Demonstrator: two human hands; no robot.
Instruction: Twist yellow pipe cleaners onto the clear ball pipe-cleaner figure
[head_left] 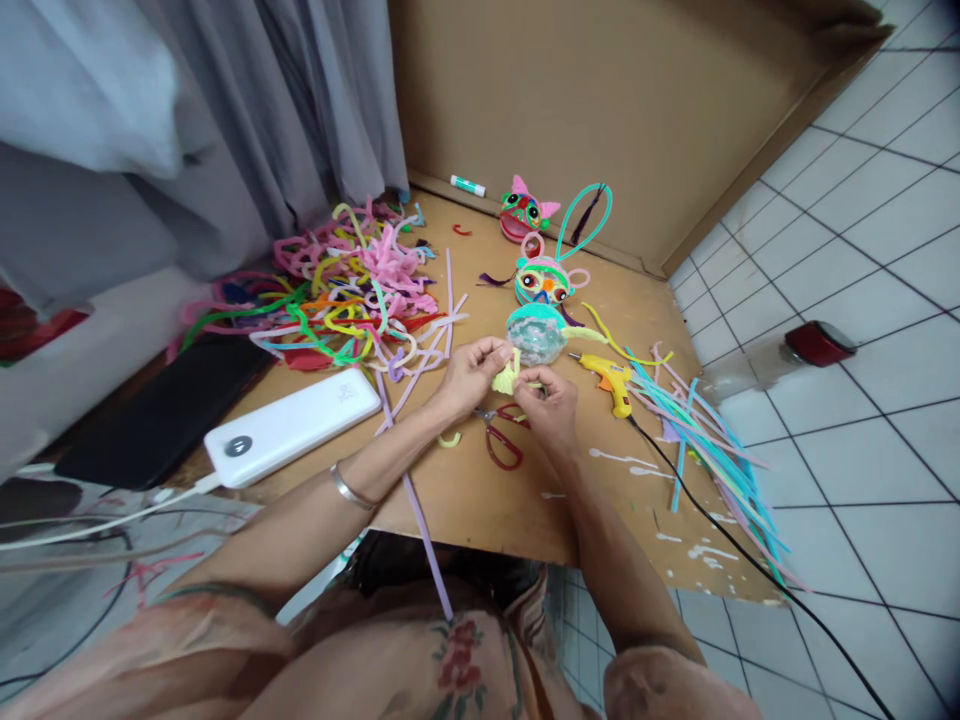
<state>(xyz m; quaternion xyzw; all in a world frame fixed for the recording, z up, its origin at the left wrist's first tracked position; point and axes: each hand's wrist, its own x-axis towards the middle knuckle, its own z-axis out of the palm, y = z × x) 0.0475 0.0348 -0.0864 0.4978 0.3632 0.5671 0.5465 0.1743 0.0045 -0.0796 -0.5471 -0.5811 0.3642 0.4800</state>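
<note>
Between both hands is a small pale yellow piece of bent pipe cleaner (505, 379). My left hand (477, 374) pinches its upper left side, and my right hand (550, 402) pinches its lower right. Just beyond the fingers sits a rounded clear plastic form with a turquoise top (535, 335). Below the hands lie red-handled scissors (504, 445), partly covered by the right hand. A short yellow pipe cleaner scrap (450, 440) is left of them. To the right rests a yellow glue gun (611, 383), its nozzle toward the plastic form.
A tangled heap of coloured pipe cleaners (360, 280) covers the left back. Straight pipe cleaners (712, 450) lie at right, near the glue gun's black cord (720, 540). Two decorated animal heads (544, 283) and a glue stick (468, 186) stand behind. A white power bank (300, 425) lies left.
</note>
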